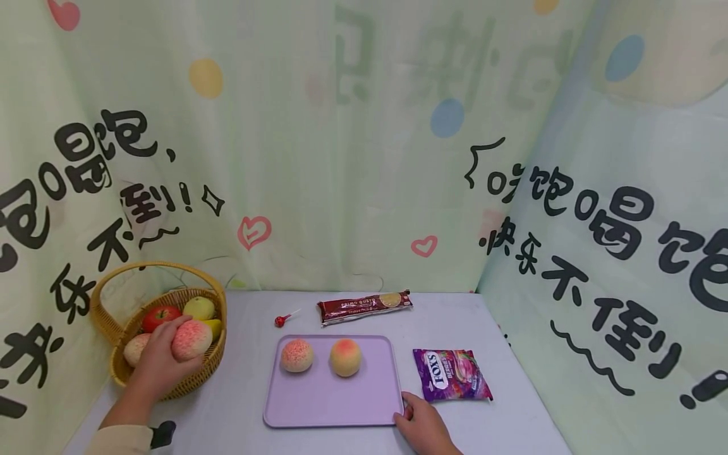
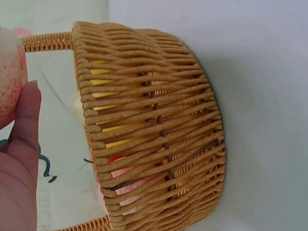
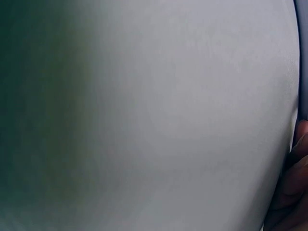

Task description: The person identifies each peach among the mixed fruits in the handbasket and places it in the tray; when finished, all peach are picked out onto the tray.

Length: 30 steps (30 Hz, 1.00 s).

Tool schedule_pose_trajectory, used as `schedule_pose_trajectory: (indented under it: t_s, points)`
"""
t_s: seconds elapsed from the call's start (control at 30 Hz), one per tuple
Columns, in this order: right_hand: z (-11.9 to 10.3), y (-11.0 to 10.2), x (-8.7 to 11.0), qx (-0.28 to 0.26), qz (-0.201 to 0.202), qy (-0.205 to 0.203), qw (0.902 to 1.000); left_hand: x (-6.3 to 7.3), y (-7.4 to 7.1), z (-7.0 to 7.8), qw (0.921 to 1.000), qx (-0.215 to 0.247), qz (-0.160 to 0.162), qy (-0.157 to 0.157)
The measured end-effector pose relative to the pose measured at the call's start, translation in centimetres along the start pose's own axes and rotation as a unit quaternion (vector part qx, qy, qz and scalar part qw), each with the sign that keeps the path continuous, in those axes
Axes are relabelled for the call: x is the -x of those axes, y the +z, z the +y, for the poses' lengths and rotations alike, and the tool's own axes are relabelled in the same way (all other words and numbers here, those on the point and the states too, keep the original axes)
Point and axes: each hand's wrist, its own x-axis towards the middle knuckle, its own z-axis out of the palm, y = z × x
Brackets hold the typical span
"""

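Observation:
My left hand (image 1: 162, 360) grips a pink-speckled peach (image 1: 192, 340) over the front rim of a wicker basket (image 1: 196, 377). In the left wrist view the thumb presses against the peach (image 2: 10, 77), beside the basket's woven wall (image 2: 159, 130). Inside the basket are a red tomato-like fruit (image 1: 161, 316), a pale yellow-green fruit (image 1: 199, 308), another peach (image 1: 136, 349) and something yellow (image 1: 214, 327). Two peaches, one speckled (image 1: 297, 356) and one smoother (image 1: 345, 357), rest on a lilac tray (image 1: 332, 404). My right hand (image 1: 423, 423) holds the tray's near right corner, fingers curled at its rim.
Right of the tray lies a purple Foxs candy bag (image 1: 452, 375). Behind the tray are a long dark-red snack packet (image 1: 364, 308) and a red lollipop (image 1: 280, 321). Printed curtains (image 1: 341, 158) enclose the white table (image 1: 239, 354) at the back and sides.

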Motion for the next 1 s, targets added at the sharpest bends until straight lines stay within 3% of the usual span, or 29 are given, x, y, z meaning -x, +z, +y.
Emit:
schedule_pose_trajectory:
  t_s: [0.27, 0.53, 0.8, 1.0]
  points:
    - [0.0, 0.0, 0.1, 0.002, 0.003, -0.004, 1.0, 0.4, 0.2, 0.6, 0.9998, 0.022, -0.004, 0.002]
    - [0.0, -0.1, 0.1, 0.002, 0.004, -0.012, 0.9999, 0.8, 1.2, 1.1, 0.9992, 0.027, 0.011, 0.026]
    - [-0.1, -0.1, 0.1, 0.008, 0.002, -0.003, 1.0, 0.7, 1.7, 1.9, 0.9991, 0.033, -0.022, 0.017]
    - [-0.1, -0.1, 0.2, 0.008, 0.004, -0.01, 0.9999, 1.0, 2.3, 2.0, 0.999, 0.036, -0.025, 0.011]
